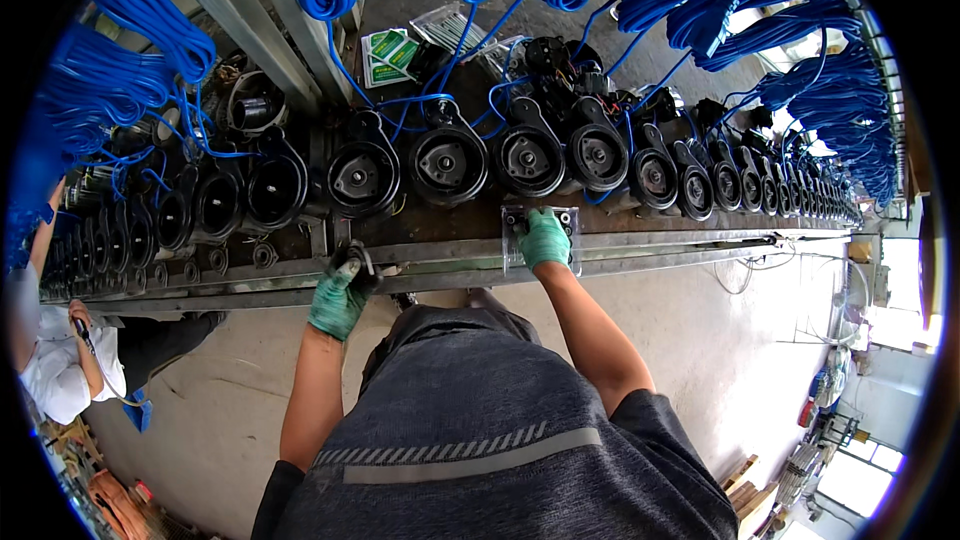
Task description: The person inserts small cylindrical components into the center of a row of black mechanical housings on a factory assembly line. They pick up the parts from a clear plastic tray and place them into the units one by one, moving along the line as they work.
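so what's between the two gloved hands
In the head view: a dark part in the left hand, the metal bench edge, part of a clear tray.

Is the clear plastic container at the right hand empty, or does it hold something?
Not empty: small dark parts show in the clear plastic container, either side of the gloved right hand.

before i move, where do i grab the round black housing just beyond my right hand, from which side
Probably the near rim of the round black housing, from your side of the bench. Its open round face shows toward you, its narrow neck points away, and neighbouring housings sit close left and right, likely leaving little finger room.
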`<control>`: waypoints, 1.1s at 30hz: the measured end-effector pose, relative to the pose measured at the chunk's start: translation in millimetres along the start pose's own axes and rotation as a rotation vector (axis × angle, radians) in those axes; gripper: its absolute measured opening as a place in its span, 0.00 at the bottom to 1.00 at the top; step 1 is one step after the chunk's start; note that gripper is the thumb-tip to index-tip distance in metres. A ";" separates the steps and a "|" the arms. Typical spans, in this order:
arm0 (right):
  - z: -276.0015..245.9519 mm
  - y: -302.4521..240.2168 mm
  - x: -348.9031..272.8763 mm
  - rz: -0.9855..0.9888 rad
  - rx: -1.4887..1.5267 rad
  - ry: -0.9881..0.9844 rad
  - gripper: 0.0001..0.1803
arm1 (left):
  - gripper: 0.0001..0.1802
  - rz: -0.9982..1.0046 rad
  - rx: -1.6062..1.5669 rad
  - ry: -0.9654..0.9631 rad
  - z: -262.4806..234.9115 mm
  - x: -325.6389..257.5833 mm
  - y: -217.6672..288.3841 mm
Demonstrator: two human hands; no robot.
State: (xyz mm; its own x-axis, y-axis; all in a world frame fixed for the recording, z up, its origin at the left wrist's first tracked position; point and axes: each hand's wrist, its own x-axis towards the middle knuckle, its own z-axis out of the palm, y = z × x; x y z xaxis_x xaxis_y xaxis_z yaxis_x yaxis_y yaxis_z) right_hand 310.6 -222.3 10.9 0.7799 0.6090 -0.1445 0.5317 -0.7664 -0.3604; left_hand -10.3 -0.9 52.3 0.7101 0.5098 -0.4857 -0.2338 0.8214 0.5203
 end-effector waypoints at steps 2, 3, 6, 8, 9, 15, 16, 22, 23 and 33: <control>-7.9 -7.7 8.8 0.017 -0.039 -0.071 0.17 | 0.16 -0.044 -0.033 -0.024 17.5 2.1 -6.0; -10.2 -8.8 10.4 0.029 -0.060 -0.108 0.16 | 0.16 -0.069 -0.051 -0.035 22.8 1.4 -7.1; -1.9 10.4 12.9 -0.009 -0.020 -0.111 0.14 | 0.16 -0.114 0.040 -0.050 43.4 2.5 -12.2; -6.2 11.8 13.4 -0.034 0.031 -0.036 0.13 | 0.18 -0.126 0.093 -0.010 63.8 3.8 -15.5; -17.3 3.2 9.6 -0.072 0.102 0.006 0.12 | 0.17 -0.127 0.123 -0.004 71.2 4.7 -18.6; -81.9 -101.9 -52.2 0.107 1.092 -0.469 0.08 | 0.17 -0.080 0.206 -0.025 90.6 13.4 -42.6; -83.5 -113.3 -55.9 0.088 1.057 -0.510 0.09 | 0.20 -0.097 0.223 -0.065 97.0 12.4 -42.3; -77.9 -129.1 -60.2 0.053 0.761 -0.523 0.15 | 0.23 -0.073 0.235 -0.151 102.3 11.4 -52.6; -76.8 -129.1 -60.2 0.034 0.740 -0.499 0.16 | 0.23 -0.071 0.239 -0.151 101.9 10.3 -53.5; -56.2 -114.2 -62.4 0.053 0.889 -0.285 0.19 | 0.24 -0.120 0.263 -0.096 118.9 -5.9 -44.9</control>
State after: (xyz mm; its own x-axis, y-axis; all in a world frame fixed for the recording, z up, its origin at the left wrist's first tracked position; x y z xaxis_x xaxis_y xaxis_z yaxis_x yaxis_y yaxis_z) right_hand 219.8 -184.3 112.8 0.6230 0.6949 -0.3592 -0.0423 -0.4287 -0.9025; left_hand 74.9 -71.2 115.3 0.7846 0.3761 -0.4928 0.0270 0.7734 0.6333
